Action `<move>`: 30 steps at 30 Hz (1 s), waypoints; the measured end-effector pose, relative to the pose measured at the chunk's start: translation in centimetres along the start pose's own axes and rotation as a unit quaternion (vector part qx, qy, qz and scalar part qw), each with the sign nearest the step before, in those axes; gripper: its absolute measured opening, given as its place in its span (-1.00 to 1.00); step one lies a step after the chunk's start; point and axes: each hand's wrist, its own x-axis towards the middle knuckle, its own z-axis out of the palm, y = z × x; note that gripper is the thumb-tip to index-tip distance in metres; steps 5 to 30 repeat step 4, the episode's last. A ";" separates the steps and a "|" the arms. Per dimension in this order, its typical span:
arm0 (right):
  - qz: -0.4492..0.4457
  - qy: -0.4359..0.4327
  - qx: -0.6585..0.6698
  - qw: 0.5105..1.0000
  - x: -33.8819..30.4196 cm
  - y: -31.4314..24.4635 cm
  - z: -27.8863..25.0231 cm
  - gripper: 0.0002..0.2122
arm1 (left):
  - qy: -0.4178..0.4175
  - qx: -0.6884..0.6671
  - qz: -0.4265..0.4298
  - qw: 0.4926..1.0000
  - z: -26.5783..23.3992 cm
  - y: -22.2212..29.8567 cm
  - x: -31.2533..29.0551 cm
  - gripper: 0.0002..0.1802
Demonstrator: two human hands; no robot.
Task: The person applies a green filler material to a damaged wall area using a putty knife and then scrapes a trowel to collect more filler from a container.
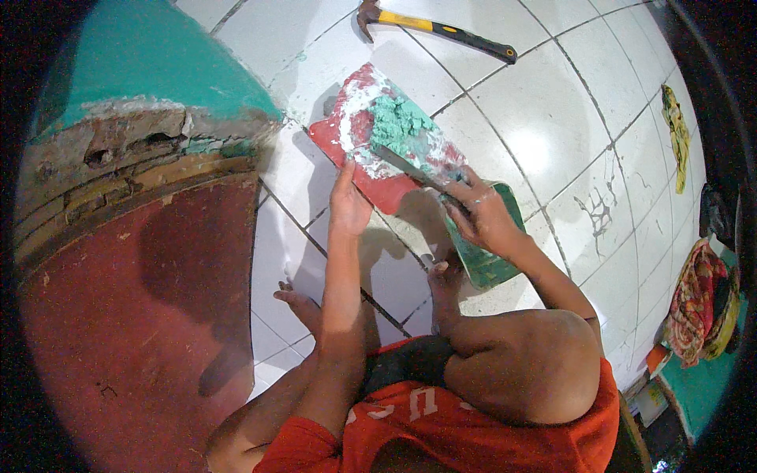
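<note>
A red flat board (386, 189) lies at an angle over the tiles, smeared with white powder or paste. On its middle sits a lumpy heap of light green paste (398, 118). My left hand (349, 206) grips the board's near left edge, thumb on top. In my right hand (482, 211) is a putty knife (404, 164) with a narrow dark blade; its tip touches the near side of the heap. The handle is mostly hidden by my fingers. Below that hand stands a green rectangular container (490, 272), partly covered by the hand and wrist.
A claw hammer (441, 30) with a yellow and black handle lies beyond the board. Left are a green wall with a chipped plaster edge (118, 142) and a dark red panel (134, 331). A yellow cloth (676, 138) and a patterned cloth (692, 303) lie far right.
</note>
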 end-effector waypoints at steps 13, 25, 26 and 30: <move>-0.024 -0.048 0.041 0.998 0.5 0.1 -2.8 -0.62 | -0.015 0.086 -0.005 0.996 -2.9 1.1 0.3 -0.49; -0.024 -0.048 0.041 0.998 0.5 0.1 -2.8 -0.62 | -0.015 0.086 -0.005 0.996 -2.9 1.1 0.3 -0.49; -0.024 -0.048 0.041 0.998 0.5 0.1 -2.8 -0.62 | -0.015 0.086 -0.005 0.996 -2.9 1.1 0.3 -0.49; -0.024 -0.048 0.041 0.998 0.5 0.1 -2.8 -0.62 | -0.015 0.086 -0.005 0.996 -2.9 1.1 0.3 -0.49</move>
